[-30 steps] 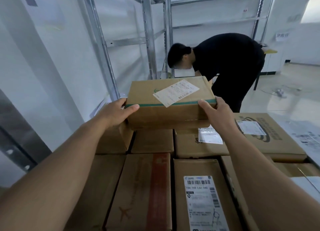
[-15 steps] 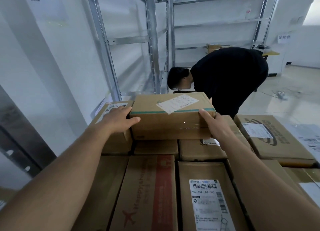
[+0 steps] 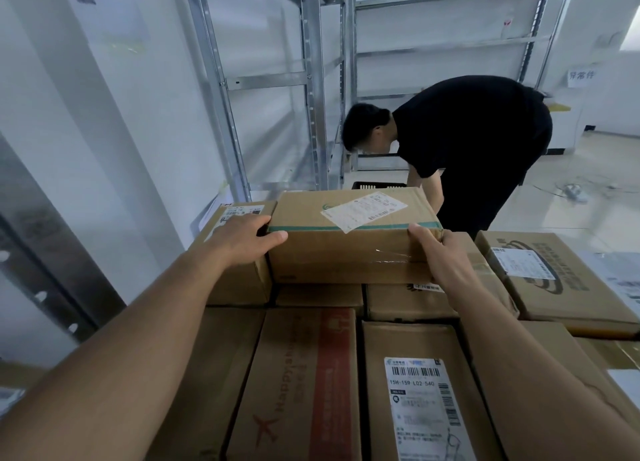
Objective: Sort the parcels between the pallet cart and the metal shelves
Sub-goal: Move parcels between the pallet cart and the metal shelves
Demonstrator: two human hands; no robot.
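Cardboard parcel (image 3: pixel 349 239) gripped by both hands' fingers (image 3: pixel 420 233); bent-over person (image 3: pixel 478 142) blocks metal shelves (image 3: pixel 311 79).

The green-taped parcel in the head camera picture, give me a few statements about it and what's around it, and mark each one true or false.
1. Both hands hold the green-taped parcel, the left hand at one end and the right hand at the other. True.
2. A white shipping label is stuck on top of that parcel. True.
3. The parcel sits on a metal shelf. False: it is over the stacked cartons, in front of the shelves.
4. The person in black stands upright, facing the camera. False: that person is bent forward, head down.
5. The carton with the red stripe lies nearer the camera than the held parcel. True.
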